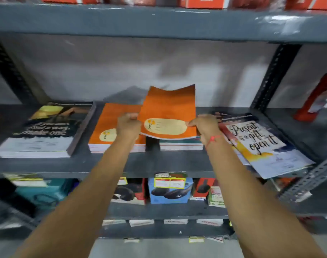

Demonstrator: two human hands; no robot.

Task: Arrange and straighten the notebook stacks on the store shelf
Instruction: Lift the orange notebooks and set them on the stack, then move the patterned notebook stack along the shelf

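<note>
An orange notebook (168,110) with a cream label is lifted and tilted above a low stack (180,145) on the grey middle shelf (159,162). My left hand (128,123) pinches its left edge and my right hand (205,125) holds its right edge. Left of it lies a stack of orange notebooks (110,125). Farther left rests a thick dark-covered stack (45,131). On the right, a skewed stack with "Present is a gift, open it" covers (259,144) overhangs the shelf front.
Red boxes (201,1) line the upper shelf. Boxed goods, including a blue box (170,190), fill the shelf below. Perforated metal uprights (274,75) frame the bay. A red object (319,97) stands at the far right.
</note>
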